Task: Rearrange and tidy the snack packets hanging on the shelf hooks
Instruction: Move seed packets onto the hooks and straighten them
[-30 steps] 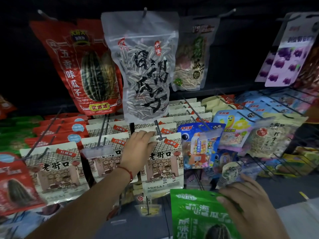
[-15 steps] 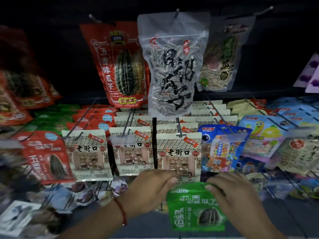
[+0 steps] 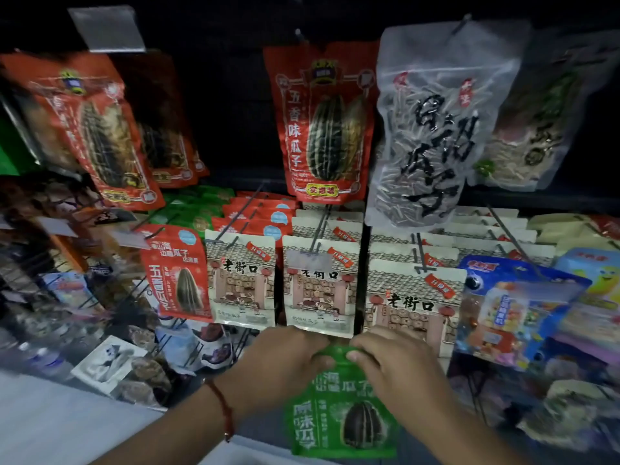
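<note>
A green sunflower-seed packet [image 3: 342,414] hangs in front of me at the bottom centre, below the shelf rows. My left hand [image 3: 285,364] pinches its top edge from the left, a red string on that wrist. My right hand [image 3: 399,364] pinches the same top edge from the right. The two hands almost meet over the packet's top, which is crumpled between them. Behind them hang rows of beige packets [image 3: 318,286] on hooks, with a small red packet [image 3: 176,273] to the left and green packets [image 3: 191,213] further back.
Large red bags [image 3: 323,125] and a clear seed bag [image 3: 432,129] hang on the upper row. Blue and yellow snack packets [image 3: 516,310] crowd the right. Wire hooks [image 3: 318,229] stick out toward me. A pale counter edge [image 3: 50,421] lies at the lower left.
The view has swung left and closer. My left hand left the beige packets and joined the right on the green packet; both now pinch its top edge close together.
</note>
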`<action>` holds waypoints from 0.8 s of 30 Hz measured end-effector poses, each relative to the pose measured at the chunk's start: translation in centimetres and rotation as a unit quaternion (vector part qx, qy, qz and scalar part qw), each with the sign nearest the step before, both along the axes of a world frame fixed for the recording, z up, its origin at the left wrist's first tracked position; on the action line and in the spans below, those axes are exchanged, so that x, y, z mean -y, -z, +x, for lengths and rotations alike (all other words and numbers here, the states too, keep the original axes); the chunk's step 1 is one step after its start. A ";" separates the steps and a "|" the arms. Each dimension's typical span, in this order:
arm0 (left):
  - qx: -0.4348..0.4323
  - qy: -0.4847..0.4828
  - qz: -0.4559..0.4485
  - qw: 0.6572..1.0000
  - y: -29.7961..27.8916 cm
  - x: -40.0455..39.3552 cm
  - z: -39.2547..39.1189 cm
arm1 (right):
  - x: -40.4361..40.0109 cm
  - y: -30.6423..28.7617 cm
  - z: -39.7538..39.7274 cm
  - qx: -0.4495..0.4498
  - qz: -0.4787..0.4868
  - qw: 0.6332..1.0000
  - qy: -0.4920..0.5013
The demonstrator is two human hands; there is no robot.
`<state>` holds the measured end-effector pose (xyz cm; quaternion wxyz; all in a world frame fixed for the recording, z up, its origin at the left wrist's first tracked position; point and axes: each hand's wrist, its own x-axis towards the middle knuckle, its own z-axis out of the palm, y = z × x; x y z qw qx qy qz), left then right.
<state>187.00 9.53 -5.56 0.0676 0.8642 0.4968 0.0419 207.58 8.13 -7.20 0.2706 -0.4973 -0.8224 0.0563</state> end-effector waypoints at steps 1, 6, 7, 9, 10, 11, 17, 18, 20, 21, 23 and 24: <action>-0.002 -0.008 0.008 1.000 0.2 0.0 -1.1 | -0.1 -0.1 -0.9 -0.003 -0.007 1.000 -0.010; 0.009 -0.018 0.012 1.000 -0.2 0.0 -6.4 | -0.8 -0.2 -5.8 -0.005 -0.054 0.997 -0.049; 0.024 -0.016 0.009 1.000 -0.4 -0.1 -7.4 | -1.0 -0.2 -6.8 -0.007 -0.061 0.997 -0.050; 0.048 -0.015 -0.001 0.999 -0.4 -0.2 -10.0 | -1.5 -0.5 -9.5 -0.007 -0.063 0.997 -0.050; 0.049 -0.016 -0.002 0.999 -0.3 -0.4 -11.4 | -1.7 -0.5 -10.9 -0.005 -0.063 0.997 -0.049; 0.046 -0.017 0.003 0.999 -0.2 -0.6 -12.9 | -2.0 -0.5 -12.3 -0.002 -0.062 0.997 -0.047; 0.071 -0.035 0.021 0.997 0.4 -3.8 -20.3 | -3.9 -0.6 -19.9 -0.015 -0.103 0.995 -0.015; 0.068 -0.034 0.030 0.997 0.4 -4.4 -21.2 | -4.3 -0.6 -20.8 -0.017 -0.121 0.992 -0.011; 0.066 -0.023 0.037 0.997 0.5 -5.7 -22.7 | -5.2 -0.9 -22.3 -0.045 -0.175 0.984 -0.005; 0.067 -0.015 0.036 0.997 0.4 -6.2 -23.3 | -5.7 -1.2 -22.9 -0.074 -0.208 0.975 -0.003; 0.067 -0.004 0.028 0.997 0.4 -7.2 -24.5 | -7.2 -1.7 -23.9 -0.130 -0.253 0.959 0.013; 0.068 -0.002 0.023 0.997 0.3 -7.6 -25.0 | -8.1 -2.1 -24.4 -0.147 -0.258 0.955 0.030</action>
